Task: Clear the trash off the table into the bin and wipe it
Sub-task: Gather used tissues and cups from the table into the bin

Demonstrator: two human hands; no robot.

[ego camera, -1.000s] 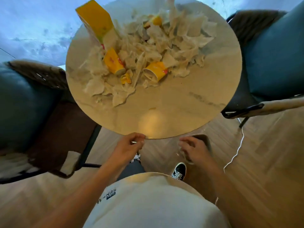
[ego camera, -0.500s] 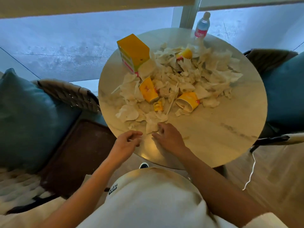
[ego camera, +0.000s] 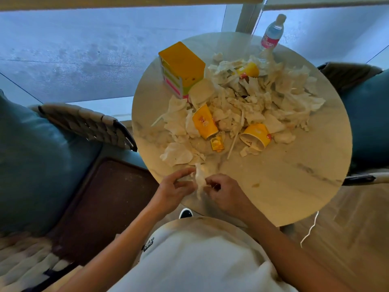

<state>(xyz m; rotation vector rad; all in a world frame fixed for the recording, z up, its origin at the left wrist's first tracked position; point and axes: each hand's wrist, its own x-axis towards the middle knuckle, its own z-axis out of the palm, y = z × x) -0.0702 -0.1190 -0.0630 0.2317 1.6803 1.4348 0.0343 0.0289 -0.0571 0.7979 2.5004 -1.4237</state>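
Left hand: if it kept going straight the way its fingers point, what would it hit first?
The left hand points up and right, already pinching a tissue scrap with the right hand. Beyond that, probably the crumpled tissue at the pile's near edge; depth is uncertain.

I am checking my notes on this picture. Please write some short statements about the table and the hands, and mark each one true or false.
1. Both hands, left hand and right hand, pinch one crumpled tissue. True.
2. The water bottle lies flat on its side. False: it stands upright at the far edge of the table.
3. The yellow box stands on the table's far left part. True.
4. All trash is gone from the table. False: tissues and yellow paper cups cover it.
5. A bin is visible. False: none shows.
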